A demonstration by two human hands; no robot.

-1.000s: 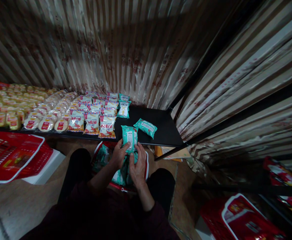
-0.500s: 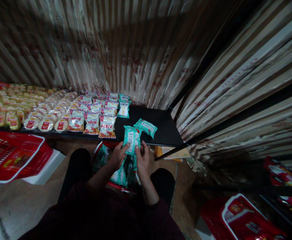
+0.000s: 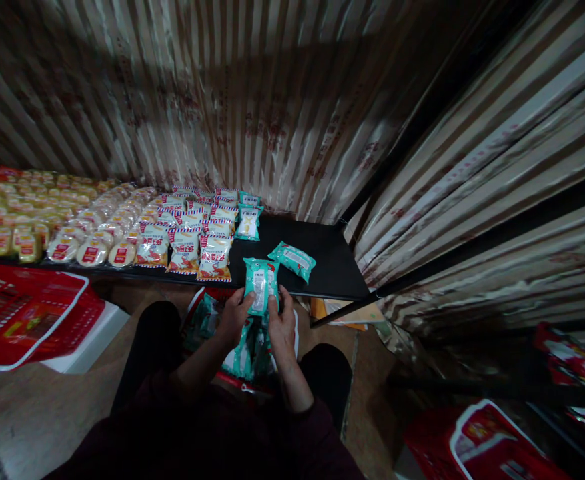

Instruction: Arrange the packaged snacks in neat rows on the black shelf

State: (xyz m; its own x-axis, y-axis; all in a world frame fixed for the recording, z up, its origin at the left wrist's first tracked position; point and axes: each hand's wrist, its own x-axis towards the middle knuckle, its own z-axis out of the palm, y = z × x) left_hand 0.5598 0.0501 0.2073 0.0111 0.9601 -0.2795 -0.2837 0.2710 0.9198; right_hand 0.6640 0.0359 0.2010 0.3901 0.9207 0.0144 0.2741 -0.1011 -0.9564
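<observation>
My left hand (image 3: 235, 316) and my right hand (image 3: 281, 323) grip teal snack packets (image 3: 261, 283) from both sides, thumbs on top, just in front of the black shelf's edge. The packets lie stacked, so their number cannot be made out. Another teal packet (image 3: 295, 261) rests tilted on the shelf (image 3: 322, 248), right of my hands. Farther back, an upright-facing teal packet (image 3: 249, 222) sits beside rows of white-and-orange packets (image 3: 215, 257). Below my hands, an open red bag (image 3: 293, 333) holds several teal packets (image 3: 239, 360).
Round wrapped cakes (image 3: 92, 251) and yellow wrapped ones (image 3: 26, 243) fill the shelf's left part. A red bag (image 3: 22, 313) lies over a white box at left; another (image 3: 492, 440) is at lower right. A black post (image 3: 407, 277) slants beside the striped curtain.
The teal packets in my hands have come together, one now largely covering the other. My hands have drawn slightly closer together and moved a little toward me.
</observation>
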